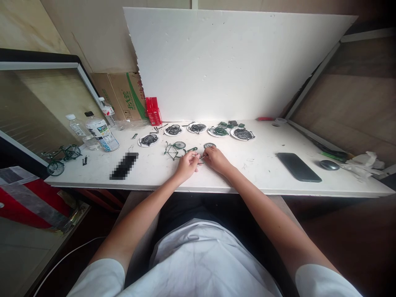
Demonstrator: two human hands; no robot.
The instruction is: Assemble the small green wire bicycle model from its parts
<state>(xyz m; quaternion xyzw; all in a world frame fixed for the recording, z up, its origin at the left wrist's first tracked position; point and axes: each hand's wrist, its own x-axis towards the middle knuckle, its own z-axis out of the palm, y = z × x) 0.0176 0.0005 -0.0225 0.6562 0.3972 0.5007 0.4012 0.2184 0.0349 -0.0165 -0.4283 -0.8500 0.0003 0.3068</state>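
Observation:
Close together above the white table, my left hand and my right hand both have their fingers pinched on a thin, dark, rod-like part; its kind is too small to make out. Just beyond my left hand lies a green model bicycle frame with a spoked wheel beside it. A green chain guard-like piece is near my left fingertips. Another small wheel lies right behind my right hand, partly covered by it.
Along the back stand white plates of small parts, among them one with green frames and one with black pieces. At left are an assembled model bicycle and bottles. A phone and a mouse lie at right.

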